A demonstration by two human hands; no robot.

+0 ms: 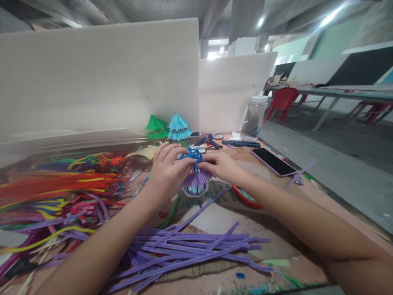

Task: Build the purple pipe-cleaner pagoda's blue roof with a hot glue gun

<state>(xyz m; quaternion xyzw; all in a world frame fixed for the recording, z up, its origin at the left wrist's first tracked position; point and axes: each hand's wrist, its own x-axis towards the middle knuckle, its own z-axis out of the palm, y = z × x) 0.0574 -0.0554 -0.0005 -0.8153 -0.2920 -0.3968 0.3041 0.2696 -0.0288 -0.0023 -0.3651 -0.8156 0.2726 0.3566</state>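
My left hand [168, 170] and my right hand [219, 166] both pinch a small blue pipe-cleaner frame [194, 155] from its two sides. Just below it is a little model with a purple fringed roof [196, 179] on a pale many-sided base [195, 191]. Whether the blue frame touches the purple roof, I cannot tell. Closer to me, a heap of loose purple pipe cleaners [190, 250] lies on cardboard.
Bundles of coloured pipe cleaners [61, 184] spread at the left. Green [156, 128] and light-blue [178, 127] fringed models stand behind my hands, near a glue gun [209, 140], a utility knife [241, 144] and a clear jar [254, 119]. A phone [273, 161] lies at the right.
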